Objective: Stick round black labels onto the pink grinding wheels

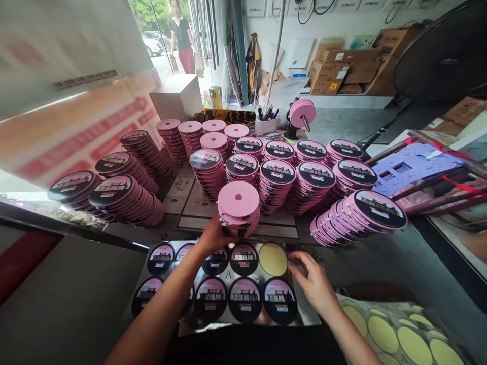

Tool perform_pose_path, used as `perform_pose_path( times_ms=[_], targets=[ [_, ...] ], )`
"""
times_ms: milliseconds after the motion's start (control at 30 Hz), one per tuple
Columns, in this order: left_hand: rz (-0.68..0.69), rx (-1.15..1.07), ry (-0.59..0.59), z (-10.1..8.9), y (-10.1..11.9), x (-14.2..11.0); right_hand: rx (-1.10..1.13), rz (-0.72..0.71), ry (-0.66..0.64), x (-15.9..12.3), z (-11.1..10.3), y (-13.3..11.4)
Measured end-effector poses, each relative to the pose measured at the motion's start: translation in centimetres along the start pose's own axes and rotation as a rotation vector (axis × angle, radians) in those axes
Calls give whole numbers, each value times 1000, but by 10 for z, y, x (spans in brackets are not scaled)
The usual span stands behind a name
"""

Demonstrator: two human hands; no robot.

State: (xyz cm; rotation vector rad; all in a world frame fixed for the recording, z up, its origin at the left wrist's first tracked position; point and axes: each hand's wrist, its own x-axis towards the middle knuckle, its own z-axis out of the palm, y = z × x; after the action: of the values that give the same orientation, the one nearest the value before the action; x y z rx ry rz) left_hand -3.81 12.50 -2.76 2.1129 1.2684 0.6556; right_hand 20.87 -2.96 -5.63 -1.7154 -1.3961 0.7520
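My left hand (215, 235) grips a short stack of pink spools (239, 200) from its left and lower side. The top spool is plain pink with a centre hole, and the fingers behind the stack are mostly hidden. Below it lies a shiny sheet of round labels (279, 319), black with a pink picture and white lettering. One round spot on the sheet is bare yellow backing (273, 259). Close to the right edge of that spot is my right hand (314, 279), thumb and forefinger apart, with nothing visible between them. My left forearm covers some labels.
Labelled stacks (315, 175) of spools fill the table ahead, one leaning stack (359, 218) at the right. Unlabelled stacks (213, 139) stand behind. A spool holder (302, 114) is at the back. Used yellow backing sheets (384, 334) lie lower right. A person (181, 38) stands outside.
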Motion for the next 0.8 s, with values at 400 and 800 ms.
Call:
perform_pose_path(
  times_ms=[400,800],
  targets=[
    [434,142,-264,87,59,-64,-4,-39,48,-44,36,52],
    [313,130,-392,115,47,-44,23,31,238,-24,45,49]
  ],
)
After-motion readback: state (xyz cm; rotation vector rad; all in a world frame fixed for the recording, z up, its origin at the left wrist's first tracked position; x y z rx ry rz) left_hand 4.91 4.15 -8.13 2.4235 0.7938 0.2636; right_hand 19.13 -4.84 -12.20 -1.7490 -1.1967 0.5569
